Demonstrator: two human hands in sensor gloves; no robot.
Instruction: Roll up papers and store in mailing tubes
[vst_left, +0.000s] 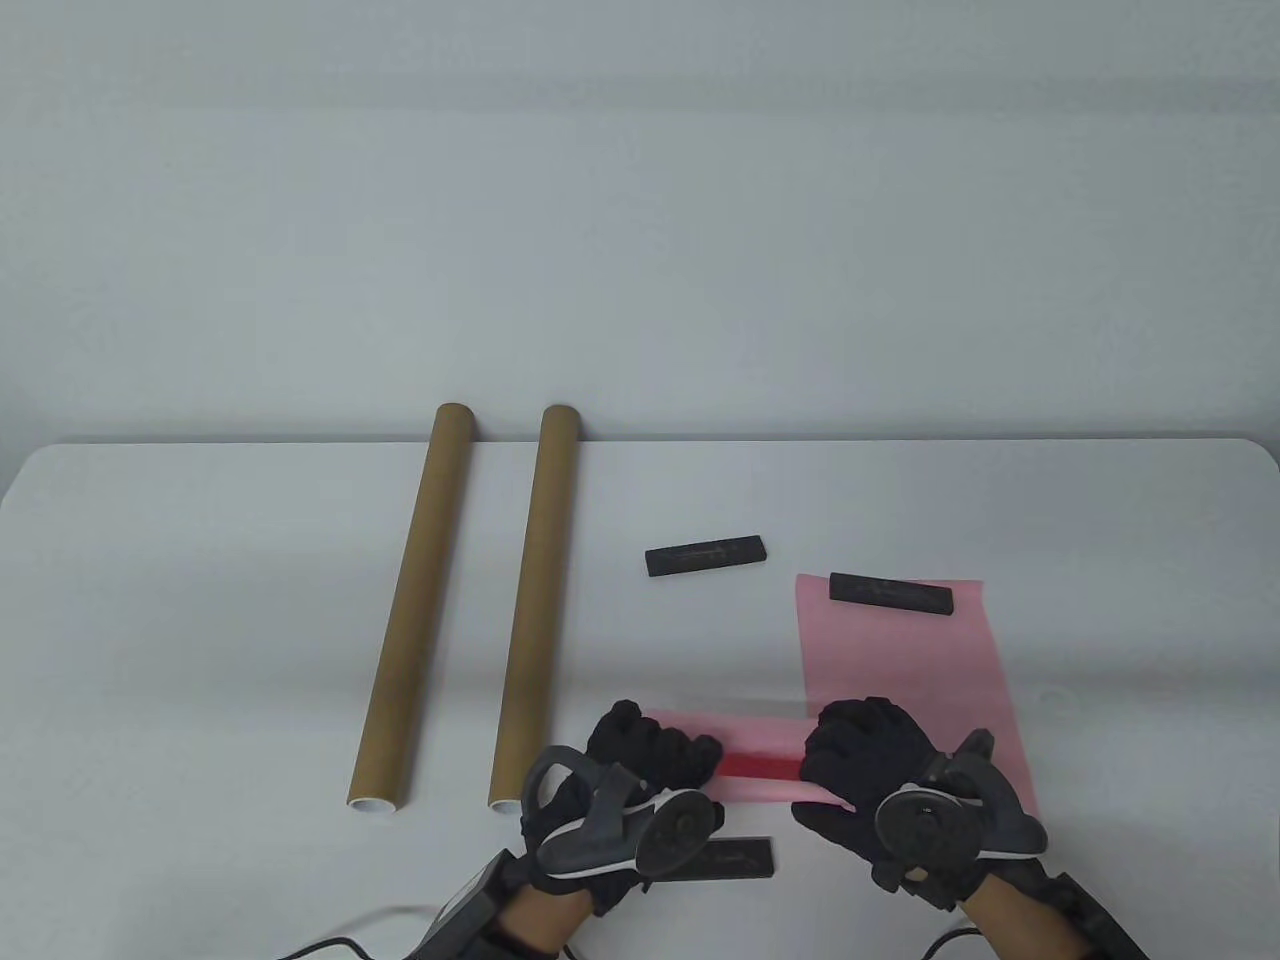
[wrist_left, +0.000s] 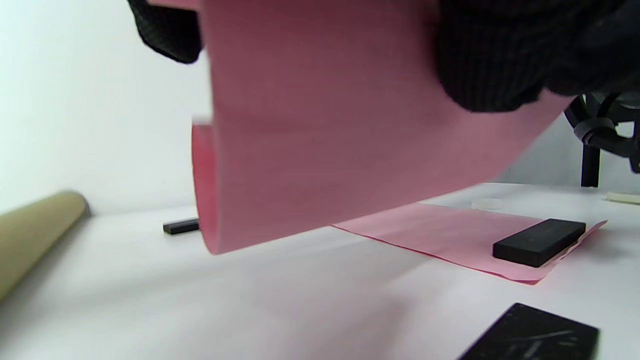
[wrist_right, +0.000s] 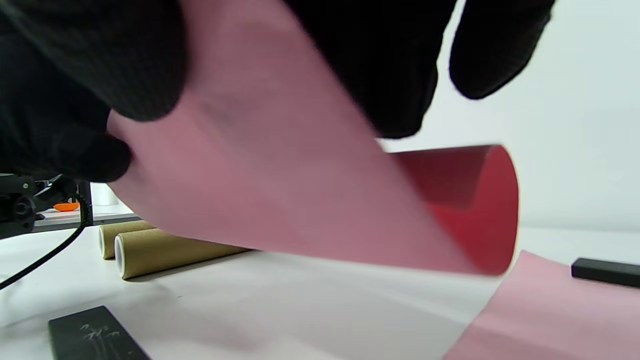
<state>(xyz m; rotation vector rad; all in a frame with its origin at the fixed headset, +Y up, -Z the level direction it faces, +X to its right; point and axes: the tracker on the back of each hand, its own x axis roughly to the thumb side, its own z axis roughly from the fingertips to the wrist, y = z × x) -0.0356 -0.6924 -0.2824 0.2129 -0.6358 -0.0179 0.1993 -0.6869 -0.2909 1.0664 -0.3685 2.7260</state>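
Observation:
A pink paper (vst_left: 765, 765), red on its inner face, is curled into a loose roll lying crosswise near the table's front edge. My left hand (vst_left: 655, 750) grips its left end and my right hand (vst_left: 860, 750) grips its right end, fingers curled over the top. In the left wrist view the curl (wrist_left: 325, 125) hangs just above the table; the right wrist view shows its open red end (wrist_right: 480, 205). Two brown mailing tubes (vst_left: 410, 605) (vst_left: 535, 605) lie side by side at the left, open ends toward me.
A second pink sheet (vst_left: 905, 660) lies flat at the right, with a black bar weight (vst_left: 892, 593) on its far edge. Another black weight (vst_left: 706, 555) sits mid-table and a third (vst_left: 735, 858) lies beside my left wrist.

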